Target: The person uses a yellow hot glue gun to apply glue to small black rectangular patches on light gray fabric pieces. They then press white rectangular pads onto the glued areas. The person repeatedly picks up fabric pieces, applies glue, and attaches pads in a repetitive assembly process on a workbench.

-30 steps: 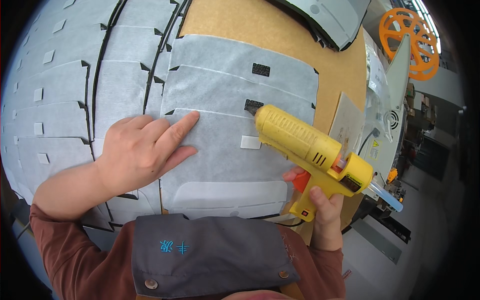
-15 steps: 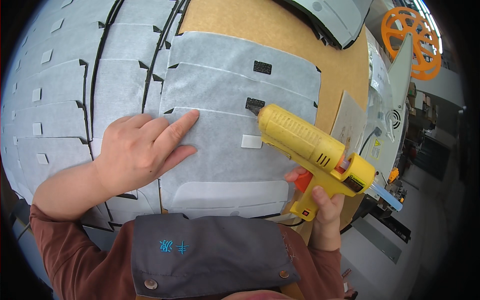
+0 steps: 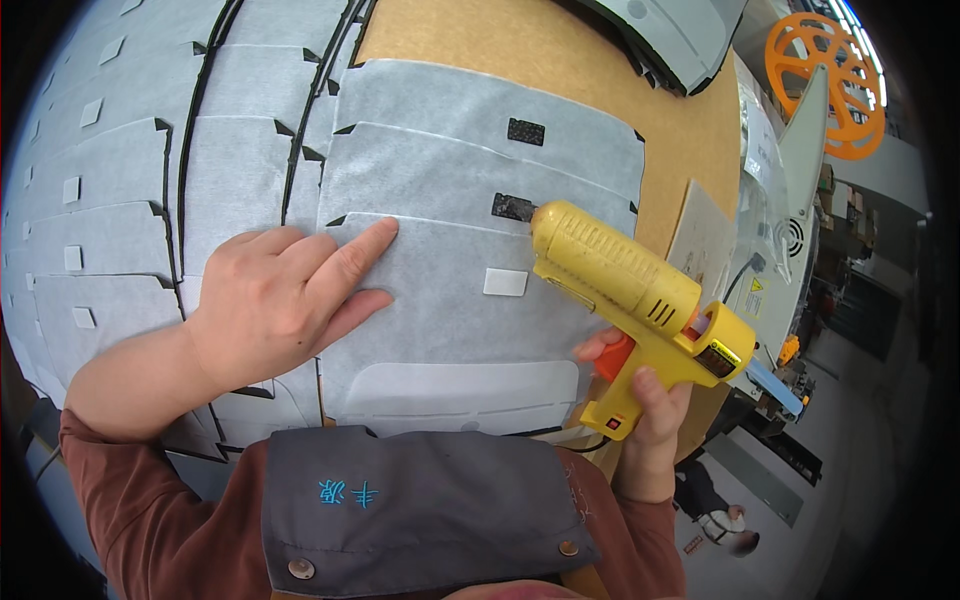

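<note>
Right hand (image 3: 655, 412) grips yellow glue gun (image 3: 622, 272), nozzle (image 3: 538, 214) at dark patch (image 3: 511, 207); left hand (image 3: 275, 302), half-open, empty, rests on pale panels (image 3: 430, 310) beneath. Gluing appears incomplete: white pad (image 3: 505, 282) between hands looks unglued.

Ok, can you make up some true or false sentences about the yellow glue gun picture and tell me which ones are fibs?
The right hand holds a yellow glue gun. True.
The left hand is squeezing a glue stick. False: it holds nothing and lies over the pale sheets.
The gun's nose is beside a black patch. True.
The small white rectangle is farther from the person than that patch. False: it is nearer.
The gun's trigger is red-orange. True.
The board past the sheets is green. False: it is brown.
</note>
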### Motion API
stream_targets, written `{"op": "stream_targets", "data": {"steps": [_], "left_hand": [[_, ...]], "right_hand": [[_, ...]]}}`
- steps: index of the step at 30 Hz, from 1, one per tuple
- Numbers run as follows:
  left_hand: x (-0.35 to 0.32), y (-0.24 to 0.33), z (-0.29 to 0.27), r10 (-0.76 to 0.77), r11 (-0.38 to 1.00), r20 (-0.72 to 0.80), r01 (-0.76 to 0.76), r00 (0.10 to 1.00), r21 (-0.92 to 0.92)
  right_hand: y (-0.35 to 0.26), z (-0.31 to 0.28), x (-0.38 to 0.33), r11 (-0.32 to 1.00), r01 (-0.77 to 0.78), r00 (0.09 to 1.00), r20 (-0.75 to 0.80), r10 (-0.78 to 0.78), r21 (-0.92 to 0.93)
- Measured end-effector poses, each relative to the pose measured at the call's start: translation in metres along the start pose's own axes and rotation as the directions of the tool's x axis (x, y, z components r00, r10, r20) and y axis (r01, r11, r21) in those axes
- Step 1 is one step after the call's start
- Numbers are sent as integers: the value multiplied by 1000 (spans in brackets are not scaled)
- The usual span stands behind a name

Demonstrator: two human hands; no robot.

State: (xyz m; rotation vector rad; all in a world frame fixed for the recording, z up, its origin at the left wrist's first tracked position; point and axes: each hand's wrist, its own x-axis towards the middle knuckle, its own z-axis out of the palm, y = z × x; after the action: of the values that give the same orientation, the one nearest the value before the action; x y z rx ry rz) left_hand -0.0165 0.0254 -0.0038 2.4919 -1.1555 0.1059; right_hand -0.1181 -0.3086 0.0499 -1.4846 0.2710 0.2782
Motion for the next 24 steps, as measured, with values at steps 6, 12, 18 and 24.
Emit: {"op": "stream_targets", "data": {"steps": [6, 12, 18, 24], "left_hand": [[0, 0, 0, 2, 1000, 6, -2, 1000, 5], [1, 0, 0, 0, 1000, 11, 0, 1000, -4], [2, 0, -2, 2, 1000, 27, -2, 1000, -10], [2, 0, -2, 7, 1000, 34, -7, 999, -3]], "right_hand": [[1, 6, 5, 1000, 1, 1000, -21, -1, -2], [2, 1, 4, 1000, -14, 999, -39, 14, -3], [5, -2, 0, 1000, 10, 997, -71, -11, -7], [6, -2, -1, 1000, 15, 997, -78, -15, -4]]}}
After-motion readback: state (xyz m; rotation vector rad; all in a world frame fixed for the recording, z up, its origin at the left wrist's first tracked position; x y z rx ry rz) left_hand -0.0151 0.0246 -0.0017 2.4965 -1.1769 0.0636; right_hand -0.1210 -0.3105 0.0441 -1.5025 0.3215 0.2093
